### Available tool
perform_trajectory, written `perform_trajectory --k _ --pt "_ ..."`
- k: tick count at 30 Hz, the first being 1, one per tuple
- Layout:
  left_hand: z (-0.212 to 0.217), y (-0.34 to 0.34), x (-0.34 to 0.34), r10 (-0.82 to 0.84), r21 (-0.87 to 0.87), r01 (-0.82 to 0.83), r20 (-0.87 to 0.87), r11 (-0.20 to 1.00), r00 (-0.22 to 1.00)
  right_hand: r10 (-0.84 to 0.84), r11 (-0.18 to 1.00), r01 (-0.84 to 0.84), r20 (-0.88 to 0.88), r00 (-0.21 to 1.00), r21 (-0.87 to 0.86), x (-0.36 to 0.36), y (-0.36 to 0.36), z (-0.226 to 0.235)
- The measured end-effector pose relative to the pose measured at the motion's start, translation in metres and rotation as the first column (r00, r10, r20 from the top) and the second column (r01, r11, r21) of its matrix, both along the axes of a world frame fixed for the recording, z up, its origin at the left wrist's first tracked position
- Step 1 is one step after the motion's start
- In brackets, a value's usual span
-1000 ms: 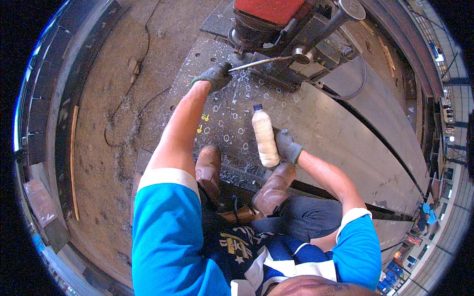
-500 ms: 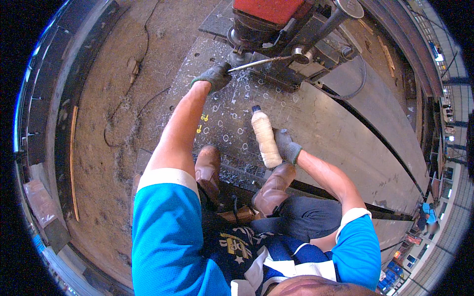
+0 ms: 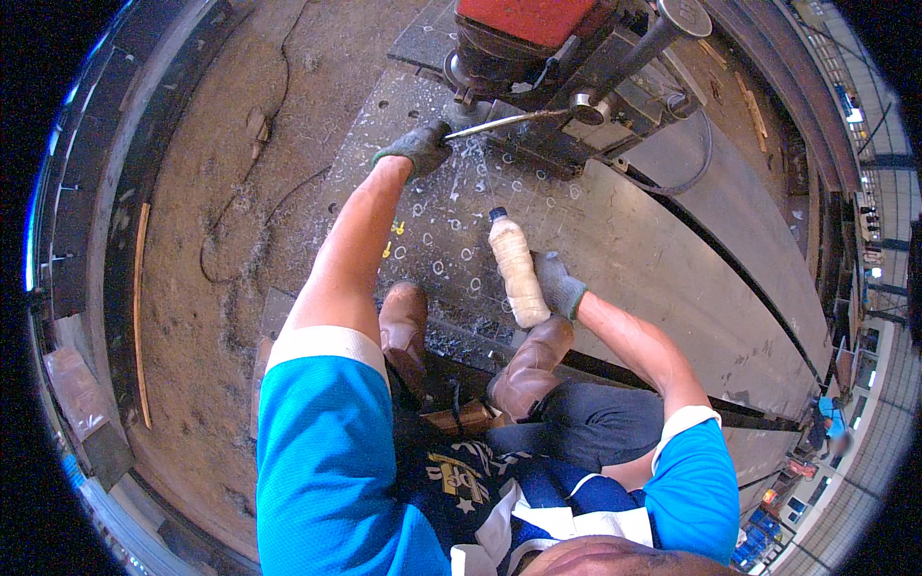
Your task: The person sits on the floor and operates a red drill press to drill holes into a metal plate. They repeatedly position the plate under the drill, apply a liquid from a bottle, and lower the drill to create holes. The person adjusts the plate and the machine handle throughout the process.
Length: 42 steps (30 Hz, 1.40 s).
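Note:
My left hand (image 3: 420, 151), in a dark grey glove, is closed around the end of a metal feed lever (image 3: 504, 124). That lever runs to the hub of a portable drill press (image 3: 528, 58) with a red top. In my gloved right hand (image 3: 558, 284) is a plastic bottle (image 3: 517, 269) of cloudy, cream-coloured liquid, its dark cap pointing at the drill. A faint thin streak seems to run from the cap toward the drill's base. Below the drill lies a steel plate (image 3: 442, 206) with chalk circles, yellow marks and scattered metal shavings. The drill's tip is hard to make out.
My brown boots (image 3: 403, 322) rest at the plate's near edge, beside dark gaps. Another large steel plate (image 3: 663, 278) spreads to the right, with a hose (image 3: 709, 154) looping over it. A cable (image 3: 279, 86) trails across the dirt floor. Another person (image 3: 832, 418) is far right.
Both hands keep their holds, with almost no movement. The faint streak ahead of the bottle's cap shows more clearly now.

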<state>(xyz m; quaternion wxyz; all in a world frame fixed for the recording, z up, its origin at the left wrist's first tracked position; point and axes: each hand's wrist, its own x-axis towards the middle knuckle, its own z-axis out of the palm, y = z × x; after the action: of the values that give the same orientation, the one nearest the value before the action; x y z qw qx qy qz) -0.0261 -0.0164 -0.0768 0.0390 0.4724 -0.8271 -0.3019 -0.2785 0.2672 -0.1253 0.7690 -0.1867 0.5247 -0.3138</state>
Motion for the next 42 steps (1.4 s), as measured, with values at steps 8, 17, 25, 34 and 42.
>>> perform_trajectory --k 8,17,25,34,42 --pt "-0.001 0.001 -0.003 0.012 0.007 -0.013 0.016 1.000 1.000 -0.016 1.000 0.016 0.002 1.000 -0.004 -0.001 -0.002 0.002" --pt "-0.002 0.000 -0.001 -0.042 -0.031 0.043 0.014 0.999 0.999 -0.026 1.000 0.026 -0.001 1.000 -0.015 0.002 -0.004 0.008" --pt "-0.008 -0.003 -0.001 -0.051 -0.025 0.051 -0.008 0.998 0.999 -0.021 1.000 0.021 -0.003 1.000 -0.015 0.005 -0.005 0.010" --pt "0.003 0.002 -0.006 -0.038 0.003 0.038 -0.034 0.999 0.999 -0.011 1.000 0.011 -0.047 0.999 -0.003 0.006 -0.006 0.019" --pt "0.003 0.002 -0.008 0.002 0.020 -0.002 -0.009 1.000 1.000 -0.042 0.999 0.043 0.067 0.997 -0.004 0.005 -0.005 0.013"
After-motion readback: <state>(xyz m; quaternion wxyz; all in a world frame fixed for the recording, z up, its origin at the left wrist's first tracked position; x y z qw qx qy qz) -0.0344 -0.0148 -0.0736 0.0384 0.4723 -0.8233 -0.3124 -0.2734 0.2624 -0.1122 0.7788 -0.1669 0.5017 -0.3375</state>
